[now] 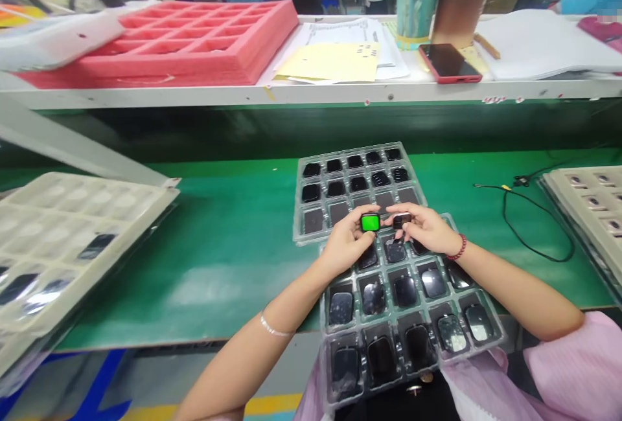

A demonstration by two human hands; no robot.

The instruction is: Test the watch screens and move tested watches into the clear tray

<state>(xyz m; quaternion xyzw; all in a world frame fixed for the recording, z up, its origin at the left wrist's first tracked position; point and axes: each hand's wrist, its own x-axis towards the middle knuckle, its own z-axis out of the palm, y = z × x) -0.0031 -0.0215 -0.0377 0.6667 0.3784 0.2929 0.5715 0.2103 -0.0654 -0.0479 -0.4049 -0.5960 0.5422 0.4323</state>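
Note:
Between the thumb and fingers of my left hand (347, 239) is a smartwatch (370, 222) whose screen glows green. My right hand (430, 228) pinches a second small watch-like piece (402, 220) with a dark face, close beside the first. Both hands hover over the upper end of a clear plastic tray (324, 359), which reaches over the bench edge toward my lap. Dark watch screens (404, 291) fill its pockets. Behind it lies another clear tray (297, 214), with dark watch pieces (358, 183) in the two far rows.
A cream tray (146, 191) stands at the left and another (558, 181) at the right edge. A black cable (508, 214) curls on the green bench (218, 246). The shelf above carries a pink foam tray (262, 45), papers (335, 61) and a phone (449, 61). People work beyond.

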